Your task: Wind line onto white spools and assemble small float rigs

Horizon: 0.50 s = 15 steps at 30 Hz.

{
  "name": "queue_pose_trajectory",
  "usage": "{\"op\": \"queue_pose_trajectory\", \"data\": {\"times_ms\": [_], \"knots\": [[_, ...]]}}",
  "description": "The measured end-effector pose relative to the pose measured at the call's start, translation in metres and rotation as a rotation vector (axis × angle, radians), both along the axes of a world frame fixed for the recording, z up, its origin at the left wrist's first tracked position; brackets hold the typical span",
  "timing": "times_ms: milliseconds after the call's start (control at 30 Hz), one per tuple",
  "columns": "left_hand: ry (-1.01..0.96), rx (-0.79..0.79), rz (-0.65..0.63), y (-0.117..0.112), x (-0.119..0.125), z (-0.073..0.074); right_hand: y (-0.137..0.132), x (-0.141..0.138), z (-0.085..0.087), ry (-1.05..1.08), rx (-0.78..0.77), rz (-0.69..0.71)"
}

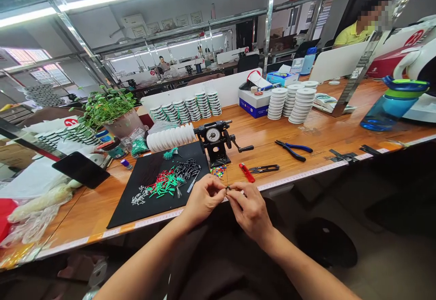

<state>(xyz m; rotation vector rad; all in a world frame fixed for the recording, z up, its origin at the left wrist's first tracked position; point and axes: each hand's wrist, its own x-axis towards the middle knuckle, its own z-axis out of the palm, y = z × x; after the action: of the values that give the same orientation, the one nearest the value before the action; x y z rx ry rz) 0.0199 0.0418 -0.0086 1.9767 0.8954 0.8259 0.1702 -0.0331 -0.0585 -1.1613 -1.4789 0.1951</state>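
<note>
My left hand [205, 198] and my right hand [249, 207] meet just in front of the table's front edge, thumbs and forefingers pinched close together. Between the fingertips is a tiny dark piece [228, 188], too small to name; both hands seem to grip it. Beyond them on the table lie a red lighter [246, 172] and black thread snips [265, 169]. Small coloured beads [218, 172] are scattered by the base of a hand-cranked winding machine [215, 138], which carries a row of white spools [171, 137]. To the left, a black mat [129, 204] bears heaps of small green, red, black and silvery parts.
Blue-handled pliers [293, 150] lie to the right. Stacked white spools [301, 105], a blue box [254, 104] and a water bottle [383, 109] stand farther back. A phone [81, 169] leans at the left near a potted plant [109, 107]. A person in yellow [352, 34] sits beyond.
</note>
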Motion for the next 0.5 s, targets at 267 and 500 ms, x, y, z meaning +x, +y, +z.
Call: {"op": "queue_pose_trajectory", "data": {"times_ms": [267,500], "knots": [[0.429,0.934,-0.338,0.016,-0.011,0.005,0.039,0.017,0.008,0.09,-0.185,0.182],[0.402,0.879,-0.357,0.028,-0.01,0.004,0.069,0.021,0.009,0.159,-0.284,0.293]]}}
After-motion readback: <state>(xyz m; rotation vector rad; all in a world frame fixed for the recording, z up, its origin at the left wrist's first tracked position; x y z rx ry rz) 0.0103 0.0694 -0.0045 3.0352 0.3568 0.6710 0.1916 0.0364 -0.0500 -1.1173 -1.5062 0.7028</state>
